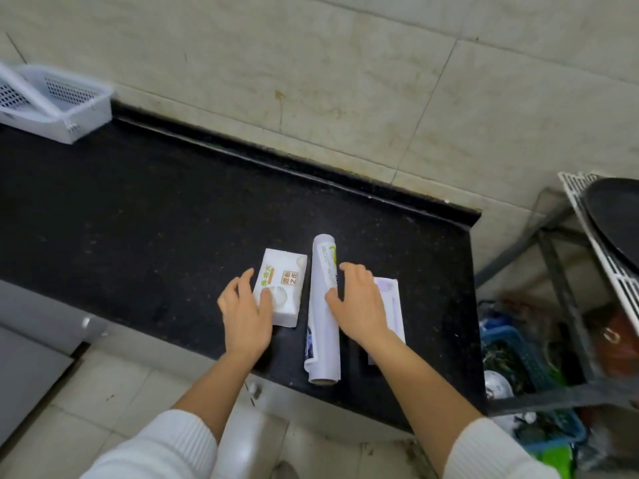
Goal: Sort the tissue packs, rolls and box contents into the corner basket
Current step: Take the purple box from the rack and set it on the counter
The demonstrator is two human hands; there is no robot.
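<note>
On the black counter [145,216] lie three items near the front right. A white tissue pack [285,283] with green and orange print lies at the left; my left hand [245,311] rests on its near left end, thumb on top. A long white roll [323,305] lies lengthwise in the middle. My right hand [359,305] spreads over a flat white box [392,305] at the right, with its thumb touching the roll. Neither item is lifted. A white perforated basket [58,102] stands in the far left corner against the wall.
A tiled wall [345,81] runs behind the counter. To the right of the counter's end stands a metal rack [567,271] with a dark pan [615,219] on top and a blue crate [529,371] of clutter below. Tiled floor [114,385] lies in front.
</note>
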